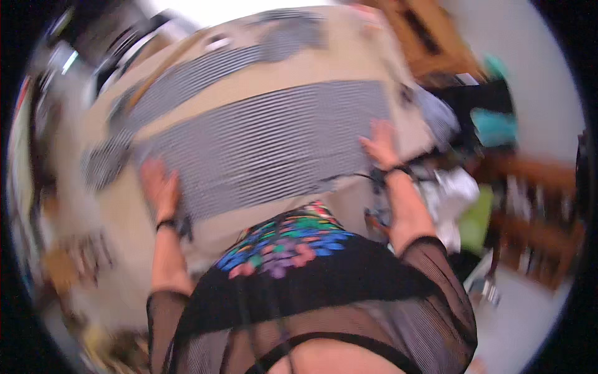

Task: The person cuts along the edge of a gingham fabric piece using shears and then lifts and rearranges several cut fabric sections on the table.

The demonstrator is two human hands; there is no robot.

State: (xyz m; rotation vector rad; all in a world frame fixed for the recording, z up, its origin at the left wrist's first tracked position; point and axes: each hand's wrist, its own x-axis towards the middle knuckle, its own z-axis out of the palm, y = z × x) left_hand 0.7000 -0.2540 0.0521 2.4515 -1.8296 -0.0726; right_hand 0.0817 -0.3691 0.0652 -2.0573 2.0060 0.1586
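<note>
A wide piece of striped grey-and-black fabric (271,140) lies spread across the tan table (280,72) before me. My left hand (160,184) rests at its left end, fingers apart, palm down. Over the right end my right hand (382,142) lies with thumb and fingers spread. Neither hand grasps anything that I can see; motion blur softens the fingers. Beyond the big piece is a narrower striped strip (201,75), and a smaller striped scrap (106,159) sits to the left of my left hand.
A long wooden strip (163,70) crosses the far striped fabric. Near it sits a small white object (218,43). To the right are a teal item (494,126), a white bundle (455,187) and brown wooden shelves (537,219). A wooden piece of furniture (434,37) stands at the far right.
</note>
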